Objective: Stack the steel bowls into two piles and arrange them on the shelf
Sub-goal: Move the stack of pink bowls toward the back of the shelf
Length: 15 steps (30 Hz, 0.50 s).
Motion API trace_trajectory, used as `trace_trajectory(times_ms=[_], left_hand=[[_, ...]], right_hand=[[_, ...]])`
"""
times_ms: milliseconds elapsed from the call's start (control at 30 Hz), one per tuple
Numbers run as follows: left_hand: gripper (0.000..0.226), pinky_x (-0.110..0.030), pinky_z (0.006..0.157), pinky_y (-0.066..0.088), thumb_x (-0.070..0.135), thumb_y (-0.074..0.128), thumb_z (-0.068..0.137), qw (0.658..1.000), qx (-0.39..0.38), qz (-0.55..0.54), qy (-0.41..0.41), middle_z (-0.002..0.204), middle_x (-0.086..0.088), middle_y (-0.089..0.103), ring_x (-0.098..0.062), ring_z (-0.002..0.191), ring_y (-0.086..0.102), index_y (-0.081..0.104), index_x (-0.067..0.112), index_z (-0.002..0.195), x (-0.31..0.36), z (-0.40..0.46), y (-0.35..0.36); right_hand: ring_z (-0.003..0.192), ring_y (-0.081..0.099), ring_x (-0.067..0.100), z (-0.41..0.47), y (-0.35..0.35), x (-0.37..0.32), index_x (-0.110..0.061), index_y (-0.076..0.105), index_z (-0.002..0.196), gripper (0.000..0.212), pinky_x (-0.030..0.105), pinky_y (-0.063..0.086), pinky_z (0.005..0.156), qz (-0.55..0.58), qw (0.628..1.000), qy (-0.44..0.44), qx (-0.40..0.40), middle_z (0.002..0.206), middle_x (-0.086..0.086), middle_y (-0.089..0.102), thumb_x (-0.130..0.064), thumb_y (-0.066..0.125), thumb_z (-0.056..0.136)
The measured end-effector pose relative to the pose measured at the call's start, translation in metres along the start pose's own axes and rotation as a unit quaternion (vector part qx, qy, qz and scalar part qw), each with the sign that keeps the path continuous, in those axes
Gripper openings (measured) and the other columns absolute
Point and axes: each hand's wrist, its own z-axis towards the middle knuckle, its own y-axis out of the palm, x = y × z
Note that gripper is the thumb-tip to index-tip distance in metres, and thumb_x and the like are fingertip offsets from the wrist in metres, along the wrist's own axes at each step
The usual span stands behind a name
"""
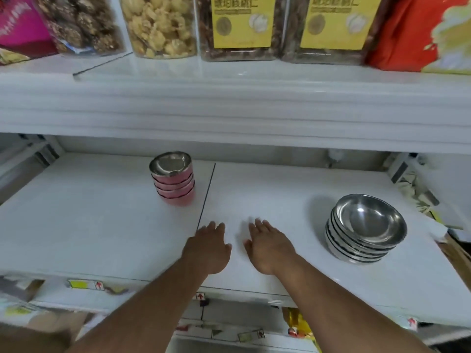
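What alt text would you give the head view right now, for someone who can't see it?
Two empty hands, left hand and right hand, reach palm-down over a white shelf, touching neither pile. A stack of pink bowls stands back left, and a stack of steel bowls sits to the right. Snack jars line the shelf above.

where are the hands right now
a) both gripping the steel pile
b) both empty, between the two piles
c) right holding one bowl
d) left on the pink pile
b: left hand and right hand are open and empty between the pink pile and steel pile.
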Motion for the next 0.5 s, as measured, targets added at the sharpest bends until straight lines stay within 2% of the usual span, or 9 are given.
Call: trace_trajectory(times_ms=[200, 500], left_hand=[[0.069, -0.046, 0.123, 0.021, 0.047, 0.032, 0.104, 1.000, -0.003, -0.008, 0.002, 0.171, -0.006, 0.004, -0.028, 0.155, 0.012, 0.006, 0.020, 0.162, 0.034, -0.023, 0.013], [0.067, -0.044, 0.119, 0.027, 0.044, 0.034, 0.103, 0.998, 0.007, -0.048, 0.041, 0.169, -0.006, 0.013, -0.029, 0.152, 0.021, 0.013, 0.018, 0.161, 0.073, -0.068, 0.039]], right_hand=[[0.158, 0.008, 0.027, -0.040, 0.007, 0.022, -0.008, 0.010, 0.162, 0.066, 0.039, 0.013, 0.127, 0.030, 0.999, 0.003, 0.010, 0.172, 0.012, 0.007, -0.044, 0.021, 0.108], [0.158, 0.012, 0.026, -0.118, 0.019, 0.047, -0.008, 0.014, 0.162, 0.064, 0.037, 0.016, 0.125, 0.052, 0.997, 0.052, 0.023, 0.171, 0.013, 0.011, -0.042, 0.025, 0.108]])
